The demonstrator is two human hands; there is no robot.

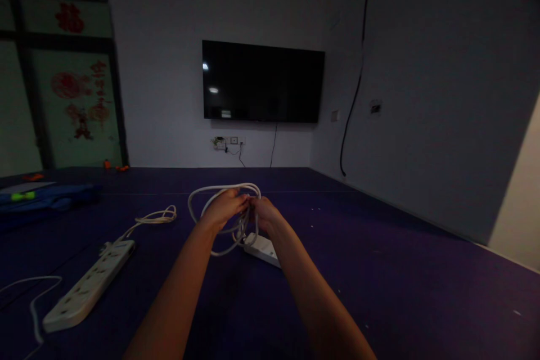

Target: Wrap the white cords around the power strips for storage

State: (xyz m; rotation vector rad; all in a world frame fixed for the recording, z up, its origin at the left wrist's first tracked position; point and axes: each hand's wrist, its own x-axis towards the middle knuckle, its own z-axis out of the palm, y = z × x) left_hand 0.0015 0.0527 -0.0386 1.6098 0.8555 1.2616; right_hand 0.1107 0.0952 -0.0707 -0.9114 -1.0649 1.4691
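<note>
My left hand and my right hand meet in front of me, both closed on a looped white cable. The cable's loops stand up around and above my fingers. It belongs to a small white power strip lying on the purple floor just under my right wrist. A second, longer white power strip lies to the left, with its own cable bundled beyond it.
A dark purple floor mat covers the room. A black TV hangs on the far wall above wall sockets. A blue object lies far left. Another white cord curls at the lower left.
</note>
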